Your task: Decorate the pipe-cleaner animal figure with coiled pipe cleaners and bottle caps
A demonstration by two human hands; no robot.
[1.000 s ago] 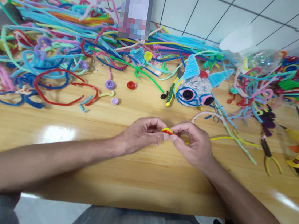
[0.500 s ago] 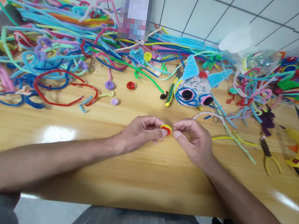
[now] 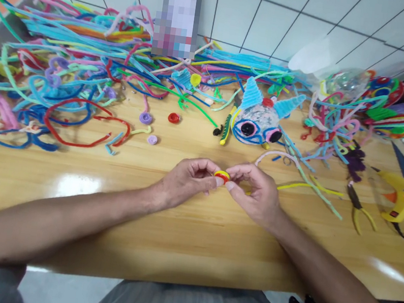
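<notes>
A small round coil of red and yellow pipe cleaner (image 3: 222, 176) is pinched between the thumb and fingers of my left hand (image 3: 191, 179). My right hand (image 3: 256, 191) is closed in a pinch at the coil's right edge, its thumb and forefinger touching it. A yellow pipe cleaner (image 3: 290, 185) lies on the table just right of my right hand, partly hidden behind it. Beyond my hands stands a grey-and-white animal head (image 3: 257, 118) with blue ears, black eyes and blue outlines around them.
Loose pipe cleaners (image 3: 59, 73) are heaped at the back left. Small coils, one red (image 3: 173, 118) and one purple (image 3: 146, 118), lie nearby. Green-handled pliers (image 3: 226, 127) rest by the animal head. At right are yellow-handled pliers (image 3: 360, 212) and a yellow glue gun (image 3: 400, 195).
My right hand has moved left, closing the small gap so its fingertips now meet the coil. My left hand still holds the coil. The whole view has shifted slightly.
</notes>
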